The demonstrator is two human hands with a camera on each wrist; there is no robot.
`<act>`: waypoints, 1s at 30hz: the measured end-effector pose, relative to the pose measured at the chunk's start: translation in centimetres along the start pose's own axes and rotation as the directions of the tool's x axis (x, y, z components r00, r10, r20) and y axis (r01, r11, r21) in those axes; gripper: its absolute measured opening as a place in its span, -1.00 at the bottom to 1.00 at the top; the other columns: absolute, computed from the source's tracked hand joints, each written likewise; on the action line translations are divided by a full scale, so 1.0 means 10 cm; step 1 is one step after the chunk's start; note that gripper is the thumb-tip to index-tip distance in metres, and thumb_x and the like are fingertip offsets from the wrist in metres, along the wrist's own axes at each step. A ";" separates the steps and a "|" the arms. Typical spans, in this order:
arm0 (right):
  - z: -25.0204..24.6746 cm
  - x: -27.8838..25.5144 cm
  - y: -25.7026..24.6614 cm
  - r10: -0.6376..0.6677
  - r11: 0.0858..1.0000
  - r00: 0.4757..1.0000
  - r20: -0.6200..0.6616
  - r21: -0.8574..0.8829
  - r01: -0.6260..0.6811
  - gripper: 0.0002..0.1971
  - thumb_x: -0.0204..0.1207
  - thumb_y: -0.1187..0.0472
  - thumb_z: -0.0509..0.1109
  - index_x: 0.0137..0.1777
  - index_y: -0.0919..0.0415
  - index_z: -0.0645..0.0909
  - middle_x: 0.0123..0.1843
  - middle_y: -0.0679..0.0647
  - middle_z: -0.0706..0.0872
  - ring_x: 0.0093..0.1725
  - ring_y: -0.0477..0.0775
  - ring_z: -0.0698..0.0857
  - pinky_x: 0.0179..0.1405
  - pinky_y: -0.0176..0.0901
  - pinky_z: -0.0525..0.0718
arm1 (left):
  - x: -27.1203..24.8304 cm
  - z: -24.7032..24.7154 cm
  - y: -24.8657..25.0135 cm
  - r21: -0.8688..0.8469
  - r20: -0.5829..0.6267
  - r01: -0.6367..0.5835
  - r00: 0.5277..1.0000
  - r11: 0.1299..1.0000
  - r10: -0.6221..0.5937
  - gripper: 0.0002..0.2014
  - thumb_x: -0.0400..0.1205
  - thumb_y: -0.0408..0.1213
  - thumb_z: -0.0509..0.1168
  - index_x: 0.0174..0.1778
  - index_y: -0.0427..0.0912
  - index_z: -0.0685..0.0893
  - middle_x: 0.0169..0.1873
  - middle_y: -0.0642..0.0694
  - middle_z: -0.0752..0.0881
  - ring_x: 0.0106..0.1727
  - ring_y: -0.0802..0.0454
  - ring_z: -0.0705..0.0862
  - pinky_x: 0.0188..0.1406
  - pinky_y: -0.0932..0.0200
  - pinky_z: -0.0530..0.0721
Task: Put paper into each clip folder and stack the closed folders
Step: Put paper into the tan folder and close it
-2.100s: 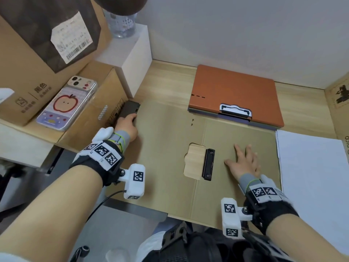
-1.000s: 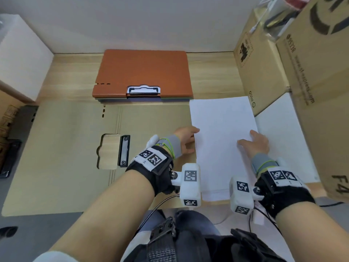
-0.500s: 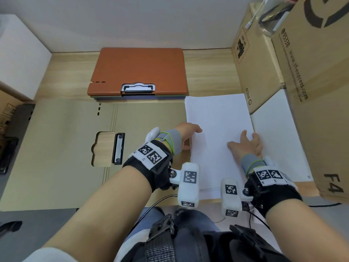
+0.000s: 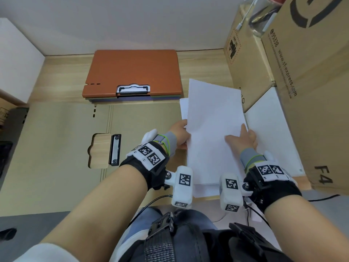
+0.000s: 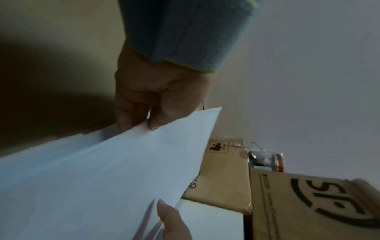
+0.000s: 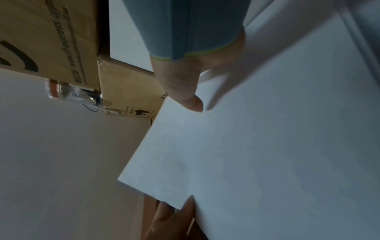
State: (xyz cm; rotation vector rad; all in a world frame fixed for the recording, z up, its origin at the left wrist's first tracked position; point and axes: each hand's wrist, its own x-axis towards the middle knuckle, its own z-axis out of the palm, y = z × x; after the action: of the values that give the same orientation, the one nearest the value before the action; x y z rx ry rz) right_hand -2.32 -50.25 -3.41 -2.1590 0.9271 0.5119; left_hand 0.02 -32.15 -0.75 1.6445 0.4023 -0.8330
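A sheaf of white paper point(image 4: 213, 129) is raised and tilted above the rest of the paper stack point(image 4: 184, 108) at the right of the desk. My left hand point(image 4: 180, 133) pinches its left edge; the left wrist view shows the fingers point(image 5: 148, 104) closed on the sheets point(image 5: 102, 178). My right hand point(image 4: 243, 138) holds the right edge with the thumb point(image 6: 191, 100) on top of the paper point(image 6: 267, 162). An open tan folder point(image 4: 56, 148) lies flat to the left, its black clip point(image 4: 115, 149) on the middle fold. An orange closed folder point(image 4: 132, 70) tops a stack at the back.
Cardboard boxes point(image 4: 311, 91) and a smaller carton point(image 4: 245, 63) crowd the right side, above a white box point(image 4: 270, 125). Another white box point(image 4: 17, 59) stands at the far left. The desk's front edge runs just before my wrists.
Both hands went from lying at the paper's edges to gripping it. The top sheets have come up off the stack and tilted, their far end risen.
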 end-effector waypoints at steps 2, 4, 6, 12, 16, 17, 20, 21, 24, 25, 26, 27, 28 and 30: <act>-0.01 -0.03 -0.09 -0.030 0.996 0.998 -0.064 0.079 0.035 -0.18 0.46 0.10 0.30 0.65 -0.07 -0.08 0.68 0.01 -0.01 0.66 0.16 -0.01 0.63 0.17 0.08 | -0.04 -0.14 0.01 0.019 -0.042 -0.063 0.997 0.998 0.064 -0.50 0.66 -0.66 0.00 0.46 -0.16 0.47 0.08 -0.15 0.62 -0.08 -0.10 0.62 -0.15 0.07 0.70; -0.02 -0.06 -0.22 -0.072 0.975 0.989 -0.126 0.202 0.097 -0.15 0.45 0.13 0.35 0.65 -0.05 -0.06 0.66 0.07 0.11 0.64 0.19 0.12 0.59 0.20 0.19 | -0.07 -0.31 0.04 0.048 -0.092 -0.132 0.986 0.990 0.136 -0.52 0.67 -0.63 0.04 0.47 -0.20 0.45 0.15 -0.21 0.66 -0.09 -0.05 0.63 -0.17 0.10 0.66; 0.01 -0.15 -0.42 -0.135 0.889 0.983 -0.125 0.422 0.176 -0.17 0.46 0.20 0.38 0.65 0.00 0.01 0.65 0.09 0.21 0.60 0.14 0.29 0.55 0.13 0.32 | -0.12 -0.53 0.06 0.048 -0.163 -0.200 0.965 0.979 0.206 -0.52 0.66 -0.63 0.03 0.48 -0.22 0.46 0.13 -0.21 0.66 -0.12 0.00 0.61 -0.21 0.16 0.60; 0.18 -0.51 -1.08 -0.352 0.657 0.931 -0.103 0.681 0.323 -0.83 0.44 0.37 0.44 -0.17 0.08 0.58 0.04 0.14 0.74 -0.04 0.12 0.71 0.17 0.09 0.70 | -0.36 -1.30 0.19 0.038 -0.415 -0.492 0.784 0.870 0.462 -0.49 0.55 -0.76 0.00 0.35 -0.34 0.54 0.11 -0.10 0.63 0.13 0.03 0.59 0.10 0.22 0.65; 0.28 -0.64 -1.35 -0.514 0.443 0.854 -0.083 0.826 0.348 -0.77 0.47 0.47 0.38 -0.12 0.09 0.58 -0.12 0.00 0.73 -0.19 -0.06 0.73 -0.16 -0.22 0.72 | -0.48 -1.60 0.18 -0.041 -0.460 -0.601 0.721 0.798 0.519 -0.57 0.58 -0.74 0.04 0.13 -0.17 0.58 -0.08 0.05 0.74 -0.08 0.19 0.68 0.07 0.27 0.64; 0.30 -0.66 -1.38 -0.535 0.414 0.841 -0.079 0.843 0.343 -0.76 0.47 0.49 0.37 -0.11 0.09 0.58 -0.15 -0.02 0.74 -0.23 -0.10 0.73 -0.20 -0.26 0.72 | -0.49 -1.66 0.15 -0.061 -0.459 -0.607 0.722 0.793 0.518 -0.57 0.58 -0.73 0.05 0.09 -0.13 0.60 -0.14 0.16 0.76 -0.13 0.27 0.70 -0.02 0.36 0.65; 0.41 -0.68 -1.37 -0.580 0.449 0.815 -0.004 0.833 0.324 -0.74 0.46 0.50 0.36 -0.08 0.09 0.60 -0.13 -0.03 0.76 -0.18 -0.06 0.74 -0.14 -0.19 0.71 | -0.50 -1.75 -0.02 -0.079 -0.448 -0.558 0.760 0.826 0.471 -0.58 0.60 -0.72 0.06 0.30 -0.32 0.54 -0.07 0.08 0.71 -0.12 0.30 0.68 -0.13 0.43 0.62; 0.46 -0.69 -1.35 -0.586 0.481 0.810 0.032 0.818 0.316 -0.74 0.46 0.49 0.37 -0.07 0.08 0.60 -0.10 0.00 0.75 -0.16 -0.03 0.73 -0.11 -0.16 0.70 | -0.49 -1.75 -0.08 -0.089 -0.439 -0.540 0.775 0.837 0.454 -0.57 0.61 -0.71 0.06 0.37 -0.38 0.49 -0.02 0.00 0.68 -0.08 0.25 0.66 -0.10 0.39 0.62; 0.52 -0.70 -1.33 -0.580 0.514 0.812 0.063 0.801 0.305 -0.73 0.45 0.50 0.37 -0.07 0.08 0.60 -0.07 0.03 0.73 -0.15 -0.02 0.73 -0.12 -0.18 0.69 | -0.47 -1.73 -0.12 -0.121 -0.422 -0.529 0.793 0.840 0.438 -0.56 0.63 -0.68 0.06 0.43 -0.38 0.43 0.15 -0.11 0.61 0.03 0.07 0.64 0.04 0.29 0.59; 0.52 -0.71 -1.35 -0.581 0.505 0.812 0.056 0.807 0.306 -0.74 0.45 0.50 0.38 -0.07 0.09 0.60 -0.07 0.03 0.73 -0.15 -0.01 0.73 -0.13 -0.18 0.70 | -0.46 -1.74 -0.11 -0.135 -0.422 -0.535 0.793 0.834 0.440 -0.56 0.64 -0.67 0.06 0.44 -0.37 0.42 0.17 -0.12 0.60 0.08 0.01 0.62 0.06 0.26 0.58; 0.51 -0.71 -1.36 -0.579 0.498 0.814 0.049 0.812 0.305 -0.74 0.45 0.49 0.38 -0.07 0.09 0.61 -0.07 0.04 0.73 -0.14 0.00 0.73 -0.12 -0.18 0.71 | -0.45 -1.74 -0.09 -0.147 -0.420 -0.538 0.794 0.830 0.440 -0.56 0.64 -0.67 0.07 0.44 -0.37 0.42 0.18 -0.13 0.60 0.11 -0.02 0.61 0.06 0.25 0.58; 0.51 -0.71 -1.37 -0.579 0.492 0.814 0.045 0.815 0.305 -0.75 0.45 0.49 0.38 -0.06 0.09 0.61 -0.07 0.04 0.73 -0.13 0.00 0.73 -0.12 -0.18 0.72 | -0.43 -1.75 -0.09 -0.160 -0.417 -0.539 0.796 0.827 0.438 -0.56 0.63 -0.67 0.07 0.44 -0.38 0.42 0.17 -0.13 0.61 0.11 -0.03 0.60 0.05 0.24 0.58; 0.51 -0.70 -1.36 -0.576 0.492 0.816 0.045 0.816 0.302 -0.75 0.45 0.49 0.38 -0.06 0.10 0.61 -0.06 0.04 0.73 -0.13 0.01 0.73 -0.11 -0.18 0.72 | -0.43 -1.74 -0.09 -0.169 -0.412 -0.533 0.802 0.829 0.432 -0.56 0.63 -0.67 0.06 0.45 -0.39 0.41 0.16 -0.13 0.61 0.09 -0.02 0.61 0.04 0.24 0.58; 0.52 -0.69 -1.34 -0.565 0.511 0.823 0.058 0.807 0.295 -0.76 0.45 0.48 0.39 -0.05 0.12 0.61 -0.07 0.04 0.73 -0.13 0.00 0.73 -0.13 -0.18 0.70 | -0.42 -1.73 -0.11 -0.183 -0.396 -0.516 0.818 0.837 0.418 -0.55 0.63 -0.68 0.06 0.46 -0.40 0.40 0.17 -0.14 0.60 0.09 -0.03 0.61 0.07 0.23 0.57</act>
State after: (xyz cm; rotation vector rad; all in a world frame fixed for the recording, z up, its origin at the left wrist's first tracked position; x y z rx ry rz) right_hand 2.74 -36.69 3.41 -1.3473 0.2689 0.1286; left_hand 1.65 -14.72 2.44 1.5206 0.3108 -0.1003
